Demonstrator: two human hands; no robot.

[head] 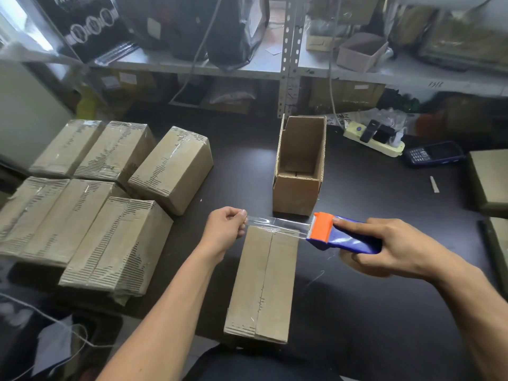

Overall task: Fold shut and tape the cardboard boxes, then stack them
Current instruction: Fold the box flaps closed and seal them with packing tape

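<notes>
From the head-worn camera, a person is looking down at a dark tabletop (371, 284) where a long, closed brown cardboard box (264, 287) is lying lengthwise straight ahead, its two top flaps meeting along a centre seam. The left hand (224, 229) is hovering at the far left corner of this box, thumb and fingers pinching the loose end of a clear strip of packing tape (277, 224). The right hand (395, 248) is hovering just off the far right corner, fingers curled tightly round a blue tape dispenser with an orange toothed cutter (338, 233). The tape is stretching taut between both hands, crossing over the far end of the box; whether it is touching the cardboard there cannot be told. The taping step appears to be in hand for this box. The next move would likely call for lowering the strip onto the cardboard, pressing it flat, then tearing it against the orange teeth. Beyond the far end of the box, a taller open brown carton (298, 171) is standing upright, its flaps not yet folded. To the left of the box, six taped brown boxes (115, 193) are lying side by side in two rows. Beyond its far right, a pale power strip (373, 138) and a dark blue keypad phone (434, 154) are resting near metal shelving (288, 64).
</notes>
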